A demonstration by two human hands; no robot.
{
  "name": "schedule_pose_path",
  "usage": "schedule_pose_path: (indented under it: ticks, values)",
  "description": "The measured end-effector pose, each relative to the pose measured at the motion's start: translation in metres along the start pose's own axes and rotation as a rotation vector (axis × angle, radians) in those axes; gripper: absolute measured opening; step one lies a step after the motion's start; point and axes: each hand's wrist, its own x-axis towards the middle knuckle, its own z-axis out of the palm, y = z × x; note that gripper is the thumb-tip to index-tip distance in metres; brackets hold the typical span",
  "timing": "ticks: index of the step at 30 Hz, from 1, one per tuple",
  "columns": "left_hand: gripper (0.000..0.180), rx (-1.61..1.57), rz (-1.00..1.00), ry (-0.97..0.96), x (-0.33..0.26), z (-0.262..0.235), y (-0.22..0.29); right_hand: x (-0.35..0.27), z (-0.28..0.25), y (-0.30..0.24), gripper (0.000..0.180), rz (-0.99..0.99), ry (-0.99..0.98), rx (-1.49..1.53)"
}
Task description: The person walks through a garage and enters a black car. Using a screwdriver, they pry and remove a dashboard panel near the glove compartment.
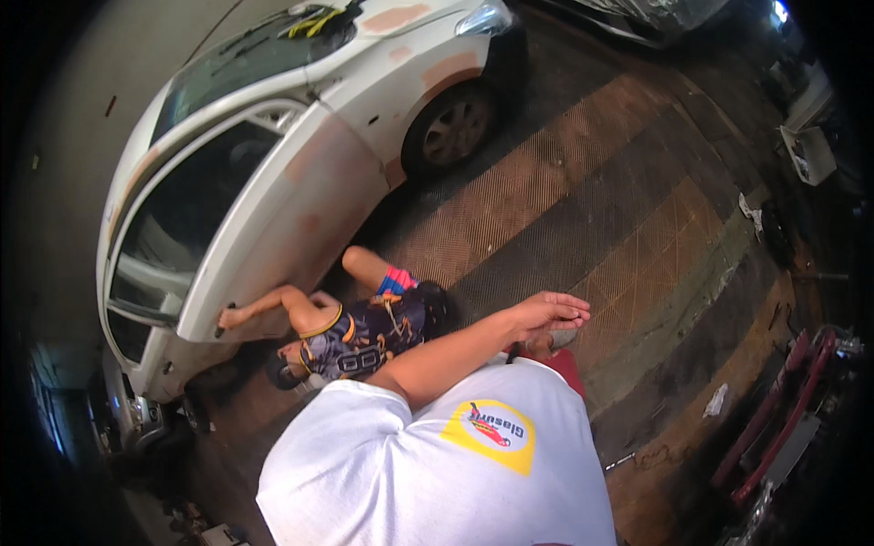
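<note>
From above, the person in the white shirt (428, 473) stretches one bare arm out in front of the body, and the hand (546, 314) at its end hangs over the grated floor (583, 182) with the fingers released and loosely extended — it grasps nothing and touches nothing. This seems to be the left arm, as it comes from the left shoulder side; the right hand I cannot find in the picture, it is probably hidden under the shirt. The nearest thing to the open hand is a dark shoe or foot just below it, next to red trousers (569, 364), so the hand simply rests in the air above the person's own legs. To the left, a co-worker in a dark sleeveless jersey (364, 332) crouches low beside the white car (300, 136), with one hand (228, 317) at the lower edge of the opened door (273, 227). The door and the fender carry pinkish patches, like filler or primer, and the crouching position lets this co-worker reach the low part of the panel. At the right edge, well apart, red metal parts (783, 409) lie on the dirty floor — together with some scraps of white paper (716, 399).
</note>
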Motion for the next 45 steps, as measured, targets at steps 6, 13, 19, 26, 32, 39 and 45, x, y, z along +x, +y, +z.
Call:
schedule_pose_path:
  ticks: [6, 13, 19, 26, 32, 39, 45]
  values:
    - [0.028, -0.029, 0.102, 0.091, 0.136, 0.056, 0.127, 0.269, -0.202, -0.248, 0.040, -0.386, 0.246, -0.001]
    - [0.027, -0.078, 0.113, 0.160, 0.350, 0.061, 0.280, 0.369, -0.328, -0.688, 0.036, -0.718, 0.444, 0.105]
    - [0.025, -0.030, 0.028, 0.132, 0.528, 0.091, 0.453, 0.442, -0.279, -0.765, 0.043, -0.361, 0.336, 0.023]
    - [0.021, 0.106, 0.000, 0.126, 0.718, 0.145, 0.650, 0.452, -0.237, -0.724, 0.054, 0.189, 0.104, -0.119]
    - [0.019, 0.089, 0.030, 0.269, 0.923, 0.177, 0.747, 0.531, -0.278, -0.828, 0.054, 0.366, 0.045, -0.035]
    - [0.013, -0.034, -0.020, 0.267, 1.146, 0.253, 0.843, 0.845, -0.459, -1.113, 0.058, 0.077, 0.044, 0.028]
    - [0.013, -0.026, 0.021, 0.224, 1.319, 0.338, 0.953, 0.989, -0.706, -1.520, 0.042, -0.540, 0.442, 0.312]
